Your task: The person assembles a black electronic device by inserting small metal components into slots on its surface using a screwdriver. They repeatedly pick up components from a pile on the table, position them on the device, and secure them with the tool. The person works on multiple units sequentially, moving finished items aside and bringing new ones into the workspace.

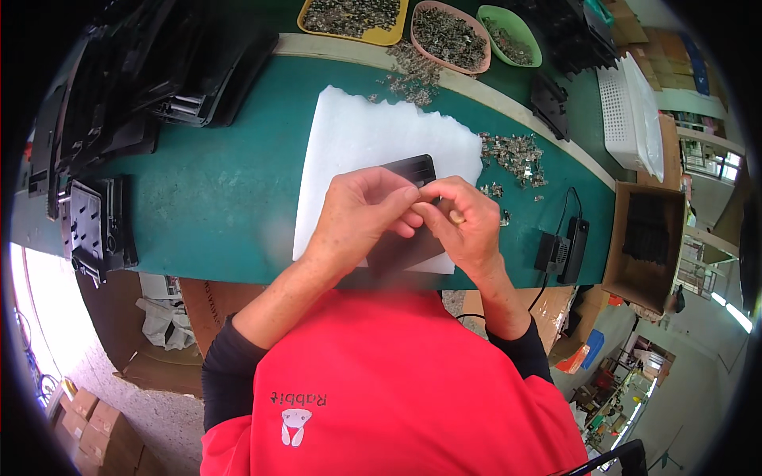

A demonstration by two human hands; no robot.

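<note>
My left hand (361,208) and my right hand (467,224) meet over a white foam sheet (341,143), their fingertips pinched close together. Whatever is between the fingers is too small or too hidden to make out. A pale yellowish bit shows at one finger of my right hand. Beneath both hands lies a dark flat part (414,166) on the foam; its upper end sticks out past my fingers, and the hands cover much of the rest. Just right of the sheet, a loose pile of small metal pieces (516,157) lies on the green table (214,198).
Along the back stand a yellow tray (381,36), a pink basket (484,59) and a green bowl (533,55), all holding small metal pieces. Black plastic parts (190,87) are stacked at left. A black power adapter (578,238) with cable sits right, near a cardboard box (647,285).
</note>
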